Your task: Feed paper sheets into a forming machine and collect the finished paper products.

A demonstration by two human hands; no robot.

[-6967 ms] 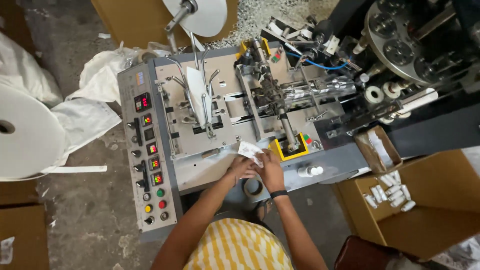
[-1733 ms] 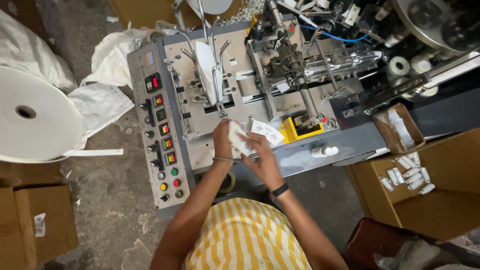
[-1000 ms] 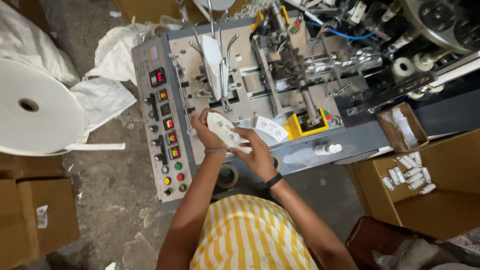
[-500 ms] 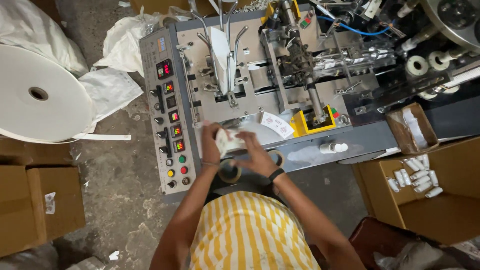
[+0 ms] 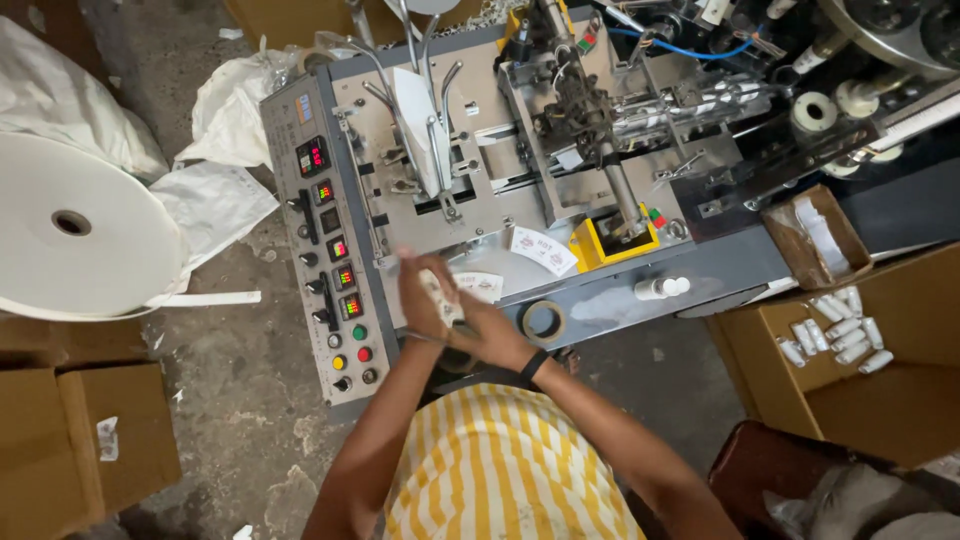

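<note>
Head view: both hands meet just in front of the grey packaging machine (image 5: 500, 150), at its near edge. The left hand (image 5: 420, 290) has its fingers curled around a small stack of white paper packets (image 5: 440, 292), held on edge; it is blurred, so the exact pinch is hard to read. The right hand (image 5: 478, 330), with a black wristband (image 5: 532, 366) behind it, presses against the stack from the near side, fingers closed on it as far as can be told.

More flat white packets (image 5: 545, 250) lie on the machine's front ledge, just right of the hands, beside a yellow chute (image 5: 610, 240). A ring of tape (image 5: 543, 320) rests on the ledge near the right hand, and a small white bottle (image 5: 662, 288) farther right along it.

Risk, as a judgement: the thin, smooth packets could fan out or slip to the concrete floor if the squeeze is uneven, and fingers work near the machine's exposed metal guides and rollers.

The control panel (image 5: 330, 260) on the machine's left carries lit red displays and round coloured buttons. Left of the machine lies a big white paper roll (image 5: 80, 230); right of it, brown cardboard boxes (image 5: 850, 370) hold small white tubes.
</note>
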